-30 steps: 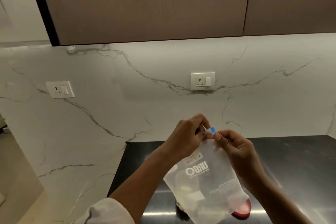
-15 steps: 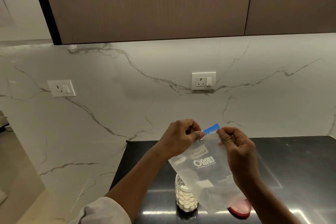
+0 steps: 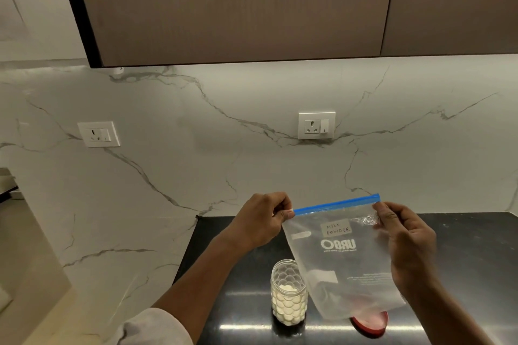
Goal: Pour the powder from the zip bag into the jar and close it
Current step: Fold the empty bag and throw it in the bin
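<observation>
A clear zip bag (image 3: 340,258) with a blue zip strip and a "MILK POWDER" label hangs flat in the air above the black counter. My left hand (image 3: 262,218) pinches its top left corner. My right hand (image 3: 403,235) pinches its top right corner just under the strip. The bag looks nearly empty. Below it, an open honeycomb-patterned glass jar (image 3: 288,293) stands on the counter, holding white powder up to about two thirds. The red lid (image 3: 370,323) lies flat to the jar's right, partly hidden behind the bag's bottom.
The black counter (image 3: 462,274) ends at a white marble backsplash with two sockets (image 3: 316,125). Brown wall cabinets (image 3: 238,5) hang overhead. A marble surface (image 3: 106,260) extends to the left of the black counter.
My hands moved apart along the zip strip, the right hand going right. The bag went from bunched to stretched flat and wide, uncovering the jar below.
</observation>
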Motion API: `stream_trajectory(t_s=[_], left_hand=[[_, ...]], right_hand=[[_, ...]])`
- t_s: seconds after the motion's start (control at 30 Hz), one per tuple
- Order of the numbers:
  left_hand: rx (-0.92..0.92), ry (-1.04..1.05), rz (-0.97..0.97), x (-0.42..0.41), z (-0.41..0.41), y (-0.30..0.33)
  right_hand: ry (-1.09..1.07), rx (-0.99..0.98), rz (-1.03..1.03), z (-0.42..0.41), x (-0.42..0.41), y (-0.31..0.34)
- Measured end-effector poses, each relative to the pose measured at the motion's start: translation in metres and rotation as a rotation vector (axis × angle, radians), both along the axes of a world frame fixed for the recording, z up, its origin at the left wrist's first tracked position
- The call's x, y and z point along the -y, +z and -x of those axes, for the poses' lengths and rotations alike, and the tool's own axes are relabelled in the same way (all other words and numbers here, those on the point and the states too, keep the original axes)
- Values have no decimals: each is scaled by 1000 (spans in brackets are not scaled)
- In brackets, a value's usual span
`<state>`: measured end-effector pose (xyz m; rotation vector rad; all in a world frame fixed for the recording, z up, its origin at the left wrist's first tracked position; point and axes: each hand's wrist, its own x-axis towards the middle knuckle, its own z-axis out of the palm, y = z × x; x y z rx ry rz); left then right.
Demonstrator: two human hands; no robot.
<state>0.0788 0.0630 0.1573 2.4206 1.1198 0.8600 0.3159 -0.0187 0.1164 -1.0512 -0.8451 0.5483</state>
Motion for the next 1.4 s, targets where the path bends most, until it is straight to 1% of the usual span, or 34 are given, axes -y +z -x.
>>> stream_trajectory(t_s=[0.07, 0.13, 0.23, 0.3, 0.33, 0.4, 0.47, 0.5, 0.53, 0.6, 0.67, 0.7, 0.83, 0.93, 1.03, 1.13, 1.17, 1.3, 1.4], left_hand=[[76, -10, 25, -1, 2, -1], [126, -15, 45, -1, 4, 0], [171, -27, 75, -4, 9, 3], [223, -18, 92, -6, 10, 6], [280, -14, 110, -7, 10, 7], [484, -4, 184, -5, 9, 7], [694, -8, 339, 0, 8, 3], [733, -27, 437, 2, 9, -3], [716, -53, 526, 5, 10, -11], [577, -111, 626, 14, 13, -30], [466, -119, 615, 21, 17, -44], [457, -109, 598, 23, 19, -49], [458, -52, 610, 25, 29, -58], [471, -3, 586, 25, 33, -59], [598, 8, 586, 21, 38, -60], [719, -24, 600, 18, 39, -66], [733, -25, 599, 18, 40, -69], [717, -57, 588, 22, 42, -75], [675, -74, 600, 22, 43, -74]], right_hand=[[63, 7, 20, -5, 2, -2], [165, 76, 46, -11, 6, -3], [363, 156, 141, -16, 13, -7], [430, 219, 195, -14, 16, -13], [434, 236, 200, -12, 15, -16], [437, 192, 180, -8, 13, -22], [462, 93, 169, -2, 10, -25], [471, 60, 169, 1, 8, -26], [473, 42, 174, 5, 7, -26], [463, 27, 179, 11, 3, -27], [455, 24, 186, 15, 0, -26], [452, 28, 192, 16, -1, -26], [478, 41, 242, 13, -1, -26], [580, 95, 359, 12, 1, -29], [636, 133, 427, 13, 5, -32], [582, 110, 372, 11, 8, -33], [563, 98, 355, 9, 9, -35], [506, 115, 341, 7, 10, -39], [564, 144, 396, 6, 11, -36]])
